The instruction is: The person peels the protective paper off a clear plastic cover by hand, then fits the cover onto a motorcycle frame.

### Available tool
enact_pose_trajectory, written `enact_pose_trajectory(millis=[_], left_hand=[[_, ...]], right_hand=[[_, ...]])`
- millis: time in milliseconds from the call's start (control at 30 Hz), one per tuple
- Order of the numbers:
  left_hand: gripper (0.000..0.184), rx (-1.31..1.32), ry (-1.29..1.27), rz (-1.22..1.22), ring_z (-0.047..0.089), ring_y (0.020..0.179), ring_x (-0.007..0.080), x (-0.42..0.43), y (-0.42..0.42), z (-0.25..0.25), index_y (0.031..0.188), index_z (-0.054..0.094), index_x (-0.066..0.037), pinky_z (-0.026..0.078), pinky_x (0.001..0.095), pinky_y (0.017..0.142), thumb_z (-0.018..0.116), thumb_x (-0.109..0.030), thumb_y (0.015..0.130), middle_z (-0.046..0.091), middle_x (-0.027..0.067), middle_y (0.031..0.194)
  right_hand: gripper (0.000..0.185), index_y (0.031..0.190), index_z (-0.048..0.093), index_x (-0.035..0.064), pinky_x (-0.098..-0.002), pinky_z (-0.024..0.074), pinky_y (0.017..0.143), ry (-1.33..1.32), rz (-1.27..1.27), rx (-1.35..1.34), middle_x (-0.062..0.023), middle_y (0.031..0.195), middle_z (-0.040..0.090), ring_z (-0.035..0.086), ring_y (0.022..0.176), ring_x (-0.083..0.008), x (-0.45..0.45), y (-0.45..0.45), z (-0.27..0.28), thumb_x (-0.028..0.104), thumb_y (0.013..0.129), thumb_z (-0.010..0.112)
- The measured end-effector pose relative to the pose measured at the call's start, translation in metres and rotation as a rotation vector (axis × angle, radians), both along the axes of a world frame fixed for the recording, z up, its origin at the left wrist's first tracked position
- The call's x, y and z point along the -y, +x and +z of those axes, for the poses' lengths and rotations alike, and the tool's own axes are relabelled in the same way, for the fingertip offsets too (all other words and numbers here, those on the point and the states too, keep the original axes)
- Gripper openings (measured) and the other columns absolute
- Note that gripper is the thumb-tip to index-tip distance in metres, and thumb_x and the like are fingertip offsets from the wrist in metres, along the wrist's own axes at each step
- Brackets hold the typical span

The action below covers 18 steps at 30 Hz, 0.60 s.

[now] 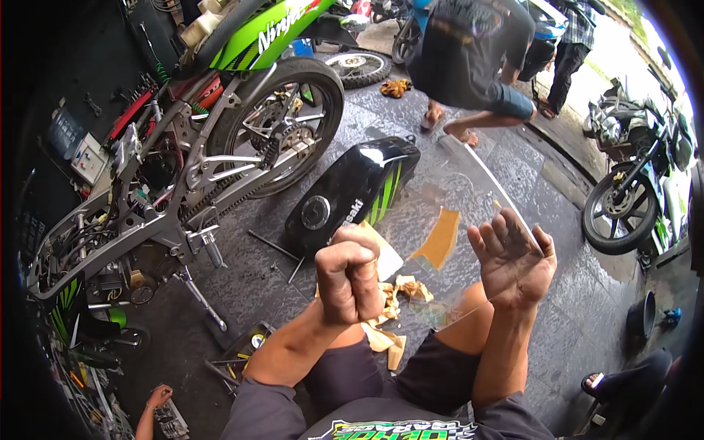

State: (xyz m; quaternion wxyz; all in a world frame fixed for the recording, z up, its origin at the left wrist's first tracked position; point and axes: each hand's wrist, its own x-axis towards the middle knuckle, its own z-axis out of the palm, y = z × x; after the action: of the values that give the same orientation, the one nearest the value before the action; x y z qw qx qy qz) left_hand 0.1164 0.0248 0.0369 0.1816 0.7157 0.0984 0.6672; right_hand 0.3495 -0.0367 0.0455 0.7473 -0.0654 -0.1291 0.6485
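Note:
My right hand (513,268), palm toward me, grips the edge of a clear plastic or glass sheet (480,180) between thumb and fingers. The sheet is tilted, and the floor shows through it. A brown paper piece (438,238) appears within its outline; whether it sticks to the sheet, I cannot tell. My left hand (347,275) is closed in a fist in front of a pale sheet of paper (383,253). What the fist holds, if anything, is hidden. Torn brown paper scraps (386,345) lie beneath, between my knees.
A black and green fuel tank (352,194) lies on the floor ahead. A partly stripped motorcycle (191,161) stands at left, with another motorcycle (631,154) at right. One person (469,59) bends over ahead. Another person's hand (159,397) shows at lower left. A black bucket (642,317) is at right.

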Motion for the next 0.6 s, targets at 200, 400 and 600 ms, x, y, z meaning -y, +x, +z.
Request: enact_pose_trajectory(millis=[200,400,600], left_hand=[[0.007,0.067,-0.156,0.082,0.037,0.063,0.0095,0.012,-0.009,0.009,0.106,0.039,-0.003,0.034,0.0242,0.053,0.039,-0.003,0.099,0.045,0.0067,0.079],[0.012,0.150,-0.189,0.269,0.031,0.053,0.0062,0.018,-0.024,0.008,0.097,0.042,0.000,0.029,0.0236,0.047,0.040,-0.001,0.085,0.040,0.0021,0.065],[0.008,0.218,-0.268,0.450,0.032,0.052,0.0052,0.018,-0.038,0.002,0.093,0.046,-0.001,0.028,0.0230,0.047,0.043,-0.004,0.086,0.040,0.0006,0.065]], right_hand=[[0.063,0.120,0.060,-0.0165,-0.0591,0.0361,0.111,0.020,0.003,0.031,-0.0319,0.109,0.068,0.066,0.103,-0.0505,-0.001,0.002,0.004,0.035,0.088,0.042],[0.063,0.121,0.059,-0.0170,-0.0586,0.0355,0.112,0.078,0.011,0.036,-0.0325,0.111,0.067,0.066,0.104,-0.0508,0.002,-0.003,0.005,0.035,0.089,0.042],[0.063,0.123,0.058,-0.0159,-0.0580,0.0335,0.114,0.145,0.038,0.063,-0.0318,0.115,0.066,0.064,0.110,-0.0496,0.002,-0.003,0.005,0.036,0.090,0.041]])
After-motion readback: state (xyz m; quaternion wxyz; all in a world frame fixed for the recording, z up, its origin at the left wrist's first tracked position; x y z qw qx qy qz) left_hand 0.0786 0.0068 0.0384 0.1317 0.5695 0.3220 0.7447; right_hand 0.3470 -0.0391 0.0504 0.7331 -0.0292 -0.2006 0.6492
